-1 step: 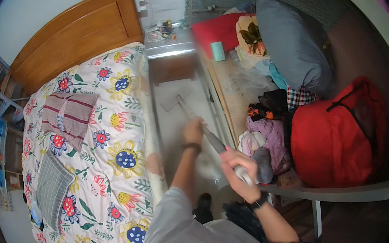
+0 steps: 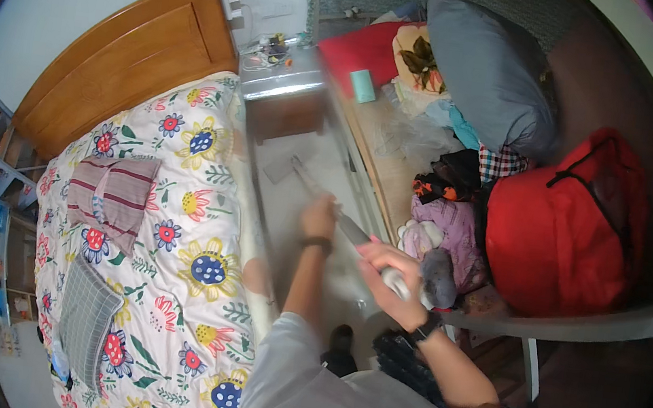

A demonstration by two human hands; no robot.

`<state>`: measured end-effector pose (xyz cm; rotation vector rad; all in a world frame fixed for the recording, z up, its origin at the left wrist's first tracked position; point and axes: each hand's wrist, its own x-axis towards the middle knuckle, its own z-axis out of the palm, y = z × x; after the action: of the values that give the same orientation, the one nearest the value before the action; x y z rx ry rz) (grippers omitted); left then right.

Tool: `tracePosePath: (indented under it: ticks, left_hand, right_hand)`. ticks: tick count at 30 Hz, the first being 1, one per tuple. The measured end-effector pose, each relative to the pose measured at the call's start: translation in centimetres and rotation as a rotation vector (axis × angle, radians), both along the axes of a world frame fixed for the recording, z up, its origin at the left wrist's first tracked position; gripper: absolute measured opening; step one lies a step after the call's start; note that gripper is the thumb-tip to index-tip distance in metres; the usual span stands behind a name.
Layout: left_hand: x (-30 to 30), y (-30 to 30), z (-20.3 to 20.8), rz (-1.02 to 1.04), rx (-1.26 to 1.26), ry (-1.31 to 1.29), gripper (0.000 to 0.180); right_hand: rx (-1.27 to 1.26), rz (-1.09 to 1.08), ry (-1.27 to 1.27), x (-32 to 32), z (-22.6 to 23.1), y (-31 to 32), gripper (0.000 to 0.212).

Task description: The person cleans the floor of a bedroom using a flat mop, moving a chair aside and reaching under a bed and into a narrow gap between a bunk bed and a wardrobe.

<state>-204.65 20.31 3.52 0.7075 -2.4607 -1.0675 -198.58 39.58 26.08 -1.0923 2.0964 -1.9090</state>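
A long-handled floor tool (image 2: 352, 228) with a grey shaft slants across the narrow strip of floor beside the bed. Its flat pale head (image 2: 279, 169) lies on the floor near the far end and is blurred; I cannot tell its exact kind. My left hand (image 2: 318, 218), smeared a little by motion, is wrapped around the lower shaft. Nearer to me, my right hand (image 2: 395, 279) is closed on the upper end, where a white part (image 2: 396, 282) shows between the fingers. Both wrists wear dark bands.
The bed with a flowered cover (image 2: 201, 229) borders the left side. On the right, a bed board (image 2: 375, 157) holds clothes, a grey pillow (image 2: 489, 77) and a large red bag (image 2: 564, 225). A small cabinet (image 2: 285, 77) stands at the far end, and a metal rail (image 2: 572, 328) runs nearer.
The tool's flat head has slid slightly left on the floor. My right hand has shifted a little left and away from me, both hands still gripping.
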Motion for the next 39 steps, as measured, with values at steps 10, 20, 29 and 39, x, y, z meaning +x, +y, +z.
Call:
tracePosePath:
  ticks: [10,20,29,39]
  left_hand:
    - [-1.8,-3.7,-2.6,-0.138,-0.009,-0.065,0.026]
    - [7.2,9.2,4.1,-0.257,-0.013,0.020,0.013]
    - [15.5,16.5,13.1,-0.232,0.119,0.043,0.028]
    - [9.4,11.2,9.6,-0.131,-0.050,0.086,0.024]
  right_hand:
    - [0.084,-0.007,-0.102,-1.9,-5.9,-2.9,0.007]
    - [0.374,-0.119,0.015,6.0,6.3,5.2,0.006]
    - [0.202,0.271,-0.016,9.5,16.0,8.7,0.014]
    - [0.037,0.078,0.037,9.0,10.7,7.6,0.020]
